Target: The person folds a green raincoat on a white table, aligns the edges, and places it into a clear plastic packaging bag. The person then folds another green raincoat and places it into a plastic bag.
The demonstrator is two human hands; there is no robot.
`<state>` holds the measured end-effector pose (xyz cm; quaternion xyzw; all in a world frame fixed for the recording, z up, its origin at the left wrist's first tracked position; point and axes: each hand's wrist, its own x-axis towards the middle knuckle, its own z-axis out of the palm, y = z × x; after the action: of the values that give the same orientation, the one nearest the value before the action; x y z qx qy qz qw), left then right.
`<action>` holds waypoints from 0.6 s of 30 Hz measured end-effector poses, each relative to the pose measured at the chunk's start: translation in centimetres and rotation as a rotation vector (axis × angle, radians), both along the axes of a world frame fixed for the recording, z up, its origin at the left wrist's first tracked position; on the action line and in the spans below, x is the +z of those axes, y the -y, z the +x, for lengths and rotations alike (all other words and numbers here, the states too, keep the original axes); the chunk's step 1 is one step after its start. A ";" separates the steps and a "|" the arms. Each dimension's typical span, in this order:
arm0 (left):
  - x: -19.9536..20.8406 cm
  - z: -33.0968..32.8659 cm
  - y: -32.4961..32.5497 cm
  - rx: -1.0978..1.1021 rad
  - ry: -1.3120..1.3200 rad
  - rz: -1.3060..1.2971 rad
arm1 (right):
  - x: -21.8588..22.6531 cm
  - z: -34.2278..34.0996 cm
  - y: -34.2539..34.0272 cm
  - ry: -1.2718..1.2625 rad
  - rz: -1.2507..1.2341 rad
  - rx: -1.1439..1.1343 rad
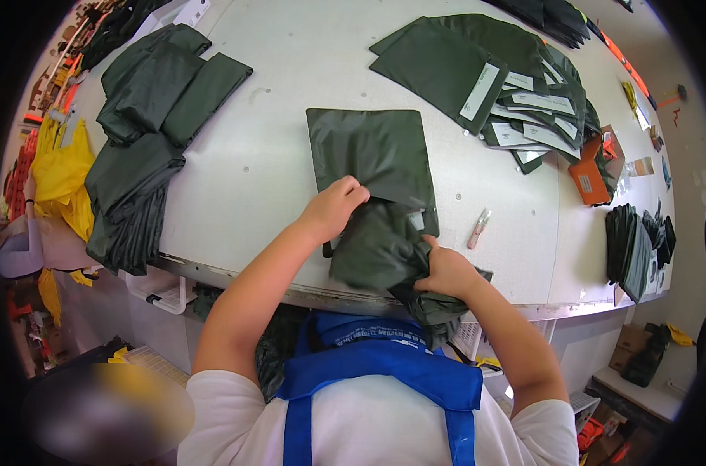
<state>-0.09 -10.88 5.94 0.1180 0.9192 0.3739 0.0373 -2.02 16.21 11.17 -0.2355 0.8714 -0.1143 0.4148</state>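
Note:
A dark green flat pouch (368,144) lies near the front edge of the table, its mouth toward me. Crumpled dark green fabric (376,248) bunches at that mouth, partly blurred, and hangs over the table edge on the right. With closed fingers my left hand (337,208) pinches the pouch near its opening. My right hand (448,272) is closed on the bunched fabric, thumb up beside a small white label (417,220). How far the fabric reaches inside the pouch is hidden.
Folded dark green fabric (147,93) is stacked at left. Labelled green pouches (446,70) fan out at far right, near an orange box (589,182). A small clear tube (479,229) lies right of my right hand. More dark folded pieces (628,252) stand at the right edge.

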 end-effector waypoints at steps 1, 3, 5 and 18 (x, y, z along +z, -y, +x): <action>0.2 0.6 0.1 0.113 0.156 0.098 | -0.6 0.3 -0.1 -0.024 0.012 -0.098; -0.2 1.6 0.6 0.025 -0.068 0.044 | -1.3 0.4 -0.5 -0.054 -0.003 -0.263; 0.3 2.1 0.2 -0.014 -0.288 0.006 | -0.7 0.4 -0.5 -0.112 -0.022 -0.301; 3.7 4.7 -4.6 0.164 -0.426 -0.036 | -0.8 0.2 -1.8 -0.219 -0.185 -0.571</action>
<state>4.62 -6.33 9.61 0.1187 0.9193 0.3258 -0.1861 -1.84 17.98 10.37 -0.0289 0.9278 -0.2789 0.2463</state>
